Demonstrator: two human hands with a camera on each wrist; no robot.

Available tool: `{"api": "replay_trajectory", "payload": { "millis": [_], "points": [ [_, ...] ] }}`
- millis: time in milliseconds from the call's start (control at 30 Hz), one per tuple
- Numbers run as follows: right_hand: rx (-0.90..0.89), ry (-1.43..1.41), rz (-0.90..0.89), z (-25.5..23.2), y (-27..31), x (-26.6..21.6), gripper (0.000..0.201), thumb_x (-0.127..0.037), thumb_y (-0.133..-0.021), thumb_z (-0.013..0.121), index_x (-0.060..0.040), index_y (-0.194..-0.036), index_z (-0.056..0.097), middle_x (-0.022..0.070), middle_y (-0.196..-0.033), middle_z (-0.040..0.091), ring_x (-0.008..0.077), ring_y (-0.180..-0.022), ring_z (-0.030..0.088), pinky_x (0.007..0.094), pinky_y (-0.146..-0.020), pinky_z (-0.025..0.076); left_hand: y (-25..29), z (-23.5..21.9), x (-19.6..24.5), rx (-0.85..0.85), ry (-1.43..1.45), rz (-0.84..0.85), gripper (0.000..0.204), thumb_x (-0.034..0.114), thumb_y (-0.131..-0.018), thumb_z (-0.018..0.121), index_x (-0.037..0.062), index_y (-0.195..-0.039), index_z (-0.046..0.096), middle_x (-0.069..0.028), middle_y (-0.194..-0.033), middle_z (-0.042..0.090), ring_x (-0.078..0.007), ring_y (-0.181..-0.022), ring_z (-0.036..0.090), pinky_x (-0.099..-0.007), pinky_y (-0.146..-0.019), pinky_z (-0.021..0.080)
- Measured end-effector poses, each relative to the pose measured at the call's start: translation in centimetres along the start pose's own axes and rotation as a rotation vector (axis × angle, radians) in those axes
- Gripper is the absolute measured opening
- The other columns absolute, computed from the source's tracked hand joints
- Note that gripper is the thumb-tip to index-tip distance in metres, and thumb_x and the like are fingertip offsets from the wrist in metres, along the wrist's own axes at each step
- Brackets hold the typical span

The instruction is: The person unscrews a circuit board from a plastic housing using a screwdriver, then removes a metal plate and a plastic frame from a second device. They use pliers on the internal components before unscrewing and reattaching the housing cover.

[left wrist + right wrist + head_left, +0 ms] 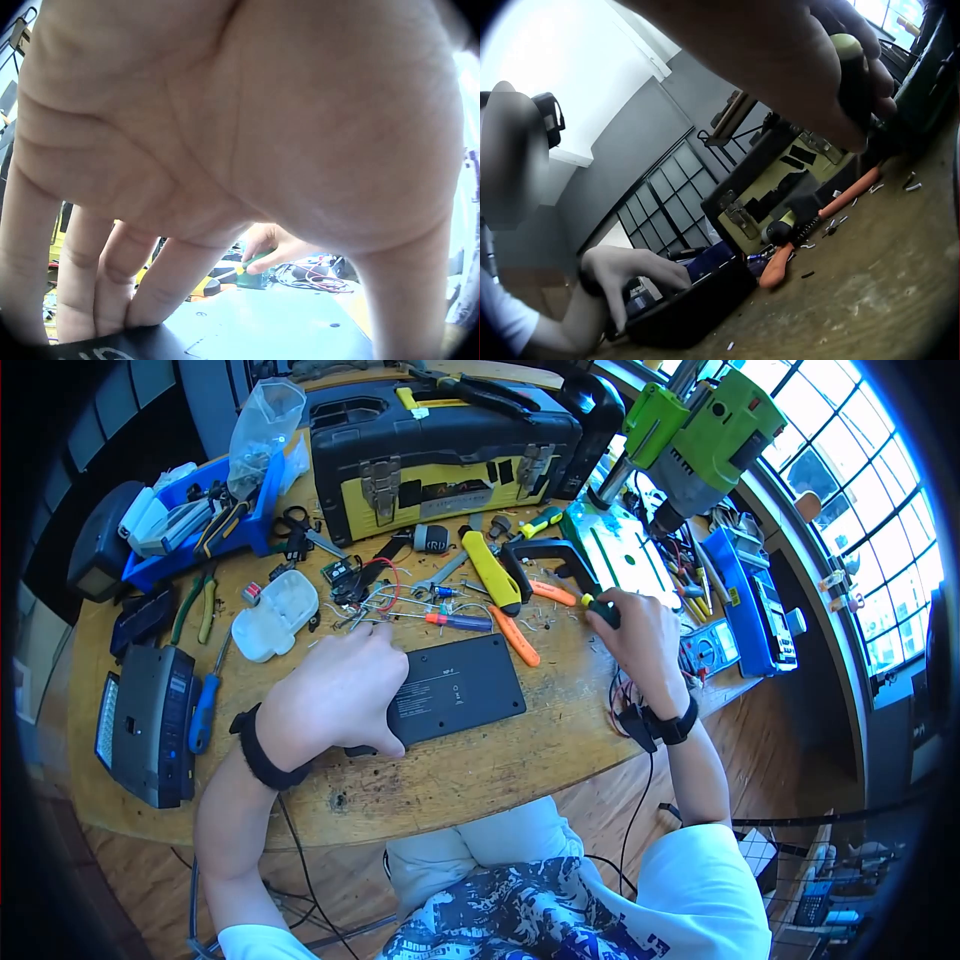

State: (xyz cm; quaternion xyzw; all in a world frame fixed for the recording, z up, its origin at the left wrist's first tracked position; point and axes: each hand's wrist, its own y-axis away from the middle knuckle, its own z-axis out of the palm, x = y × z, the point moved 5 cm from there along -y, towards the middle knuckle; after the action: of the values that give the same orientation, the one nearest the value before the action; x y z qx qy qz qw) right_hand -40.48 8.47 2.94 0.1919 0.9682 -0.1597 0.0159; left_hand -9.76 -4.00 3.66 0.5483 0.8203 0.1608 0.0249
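Note:
A flat black device with white print and small corner holes lies on the wooden table. My left hand grips its left end, thumb at the near edge and fingers at the far edge. The left wrist view shows the palm arched over it. To the right of the device, my right hand holds a screwdriver by its dark green handle. In the right wrist view, the handle's yellow-green end pokes out of the fist. Orange-handled pliers and a red-and-purple screwdriver lie beyond the device.
A black-and-yellow toolbox stands at the back, with a green drill press to its right. Blue bins flank the table. A yellow utility knife, a white case and an LED light lie about.

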Motion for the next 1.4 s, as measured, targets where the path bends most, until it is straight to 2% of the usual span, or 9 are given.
{"api": "replay_trajectory", "payload": {
  "millis": [33, 200, 367, 500, 767, 900, 1100, 1300, 1400],
  "points": [
    [-0.147, 0.055, 0.053, 0.7, 0.3, 0.0, 0.027, -0.031, -0.093, 0.082, -0.0121, -0.111, 0.082, 0.0195, -0.096, 0.079, 0.0364, -0.086, 0.077, 0.0486, -0.075, 0.060, 0.0, 0.1, 0.0, -0.002, 0.000, 0.003, 0.080, 0.052, -0.060, 0.099, -0.0094, -0.104, 0.072, -0.0217, -0.112, 0.067, -0.0384, -0.114, 0.067, -0.0471, -0.095, 0.060],
    [-0.125, 0.130, -0.082, 1.7, 1.0, -1.1, 0.041, -0.030, -0.093, 0.083, -0.0010, -0.113, 0.063, 0.0179, -0.097, 0.075, 0.0390, -0.085, 0.078, 0.0460, -0.071, 0.062, 0.0, 0.0, 0.1, 0.009, -0.012, -0.001, 0.078, 0.051, -0.061, 0.098, -0.0095, -0.103, 0.072, -0.0215, -0.112, 0.067, -0.0383, -0.114, 0.067, -0.0466, -0.095, 0.060],
    [-0.187, 0.156, -0.014, -0.3, 0.9, -3.1, 0.033, -0.028, -0.095, 0.082, -0.0034, -0.115, 0.070, 0.0172, -0.097, 0.076, 0.0398, -0.088, 0.076, 0.0486, -0.075, 0.059, 0.1, -0.1, 0.0, -0.006, 0.002, -0.011, 0.078, 0.051, -0.062, 0.098, -0.0103, -0.103, 0.072, -0.0225, -0.114, 0.068, -0.0385, -0.114, 0.067, -0.0465, -0.095, 0.060],
    [0.027, -0.243, -0.455, -1.9, 1.2, -8.0, 0.021, -0.025, -0.096, 0.080, -0.0042, -0.094, 0.079, 0.0085, -0.091, 0.073, 0.0315, -0.080, 0.075, 0.0438, -0.070, 0.060, 0.0, -0.1, 0.0, -0.027, 0.003, -0.011, 0.079, 0.051, -0.062, 0.098, -0.0109, -0.103, 0.072, -0.0231, -0.114, 0.068, -0.0386, -0.113, 0.067, -0.0465, -0.095, 0.060],
    [-0.402, -0.415, -0.872, 0.3, 2.0, -15.8, 0.102, -0.046, -0.072, 0.097, -0.0004, -0.149, 0.048, 0.0223, -0.147, 0.058, 0.0435, -0.135, 0.059, 0.0507, -0.112, 0.049, 0.1, -0.3, 0.3, -0.021, 0.010, -0.007, 0.072, 0.046, -0.063, 0.097, -0.0102, -0.100, 0.073, -0.0236, -0.114, 0.067, -0.0392, -0.113, 0.067, -0.0465, -0.093, 0.061],
    [-0.379, -0.461, -0.876, 0.8, 1.7, -16.4, 0.107, -0.042, -0.074, 0.096, -0.0025, -0.158, 0.044, 0.0238, -0.143, 0.060, 0.0457, -0.134, 0.060, 0.0524, -0.113, 0.049, 0.2, -0.1, 0.3, 0.012, 0.026, 0.026, 0.066, 0.045, -0.064, 0.096, -0.0092, -0.095, 0.075, -0.0243, -0.114, 0.067, -0.0398, -0.113, 0.067, -0.0475, -0.092, 0.062],
    [-0.351, -0.504, -0.817, 1.3, 1.6, -15.8, 0.111, -0.039, -0.070, 0.096, -0.0028, -0.161, 0.044, 0.0246, -0.141, 0.063, 0.0463, -0.132, 0.061, 0.0527, -0.112, 0.050, 1.4, 0.3, 0.6, -0.021, 0.060, -0.009, 0.088, 0.036, -0.071, 0.097, -0.0183, -0.129, 0.059, -0.0261, -0.124, 0.063, -0.0423, -0.120, 0.064, -0.0517, -0.098, 0.060],
    [-0.242, -0.682, -0.691, 0.0, 0.5, -13.5, 0.113, -0.035, -0.072, 0.097, -0.0004, -0.164, 0.040, 0.0241, -0.135, 0.064, 0.0418, -0.128, 0.065, 0.0462, -0.110, 0.052, 5.0, -6.7, 2.4, 0.518, 0.064, 0.061, 0.121, 0.037, -0.075, 0.098, -0.0106, -0.165, 0.031, -0.0333, -0.160, 0.040, -0.0491, -0.152, 0.041, -0.0534, -0.128, 0.036],
    [-0.452, -1.293, -0.379, 1.6, -0.3, -11.9, 0.114, -0.047, -0.082, 0.094, 0.0016, -0.167, 0.035, 0.0163, -0.147, 0.061, 0.0241, -0.134, 0.062, 0.0394, -0.115, 0.048, 6.0, -9.1, 2.4, 0.808, 0.192, 0.011, 0.130, 0.044, -0.076, 0.099, -0.0066, -0.169, 0.025, -0.0323, -0.169, 0.031, -0.0510, -0.159, 0.032, -0.0535, -0.131, 0.032]
  ]
}}
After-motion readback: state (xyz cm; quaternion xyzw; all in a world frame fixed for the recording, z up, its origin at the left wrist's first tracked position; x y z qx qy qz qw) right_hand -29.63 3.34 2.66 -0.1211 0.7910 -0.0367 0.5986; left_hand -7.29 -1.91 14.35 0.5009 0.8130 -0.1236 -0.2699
